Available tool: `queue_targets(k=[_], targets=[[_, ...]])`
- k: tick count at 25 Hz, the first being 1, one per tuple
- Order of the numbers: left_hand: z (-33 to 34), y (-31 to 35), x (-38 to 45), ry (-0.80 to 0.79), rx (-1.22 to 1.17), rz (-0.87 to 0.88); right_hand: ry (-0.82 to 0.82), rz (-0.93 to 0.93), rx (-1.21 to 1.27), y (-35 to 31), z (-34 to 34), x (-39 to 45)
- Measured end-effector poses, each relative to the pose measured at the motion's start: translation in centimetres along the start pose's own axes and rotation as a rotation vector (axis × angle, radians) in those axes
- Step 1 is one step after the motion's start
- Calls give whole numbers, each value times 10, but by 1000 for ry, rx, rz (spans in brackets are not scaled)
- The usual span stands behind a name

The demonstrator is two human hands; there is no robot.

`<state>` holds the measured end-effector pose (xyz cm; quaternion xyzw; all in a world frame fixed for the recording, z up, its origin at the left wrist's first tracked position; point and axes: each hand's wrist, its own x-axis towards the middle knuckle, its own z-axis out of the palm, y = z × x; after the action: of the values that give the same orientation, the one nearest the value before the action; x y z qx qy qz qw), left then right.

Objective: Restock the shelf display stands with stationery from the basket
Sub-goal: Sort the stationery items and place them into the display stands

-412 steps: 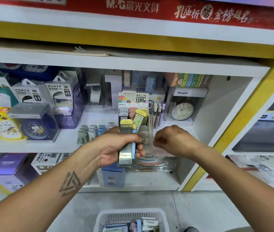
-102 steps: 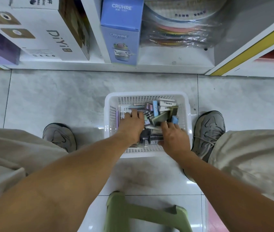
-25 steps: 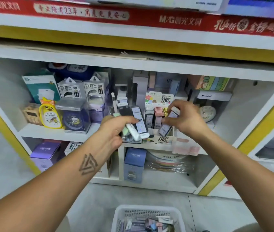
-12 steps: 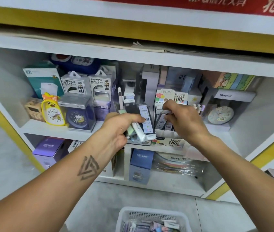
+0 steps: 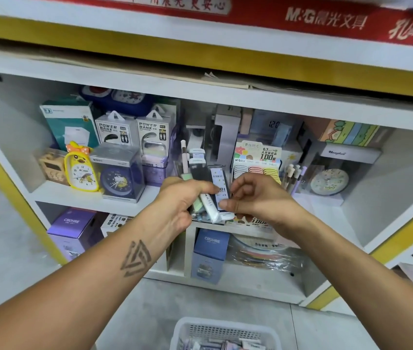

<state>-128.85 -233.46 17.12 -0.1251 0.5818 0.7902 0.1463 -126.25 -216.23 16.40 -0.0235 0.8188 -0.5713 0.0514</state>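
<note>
Black and white lead cases (image 5: 209, 183) are bunched upright in the left hand (image 5: 179, 202), its fingers curled tight round the bundle, with a pale pen (image 5: 183, 157) and green-ended pieces sticking up among them. One case with a white printed label (image 5: 221, 184) is pinched at its lower end by the right hand (image 5: 256, 195), thumb and forefinger clamped on it while it is still touching the rest of the bundle. Both hands are held in front of the middle shelf (image 5: 92, 198), just left of the display stand (image 5: 257, 157), where rows of grey, pink and yellow cases are racked under a printed "100" card. Pens (image 5: 293, 174) are stood just beside the stand on its right, and a round clock in a clear box (image 5: 329, 180) is seen beyond them. To the left, a yellow chick clock (image 5: 80, 170), a blue clock in a clear cube (image 5: 118, 178) and two power bank boxes (image 5: 137, 131) are lined along the shelf. Below, purple and blue CRUHRE boxes (image 5: 209, 253) are stored. At the bottom edge, the white basket (image 5: 223, 327) is set on the floor, more stationery heaped inside it.
</note>
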Motion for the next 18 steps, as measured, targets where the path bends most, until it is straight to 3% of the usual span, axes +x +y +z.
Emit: queue_targets(k=[7,10,14,18], targets=[[6,2,-8,-37,-82,-2,63,62,261,-2,-17,-9],[5,3,-10,0,-103,-3,182,36,276,-7,-28,-11],[0,6,-9,22,-87,2,457,-152,-33,-9,-56,-11],[-3,9,-6,22,-66,-3,533,-310,-495,3,-52,-3]])
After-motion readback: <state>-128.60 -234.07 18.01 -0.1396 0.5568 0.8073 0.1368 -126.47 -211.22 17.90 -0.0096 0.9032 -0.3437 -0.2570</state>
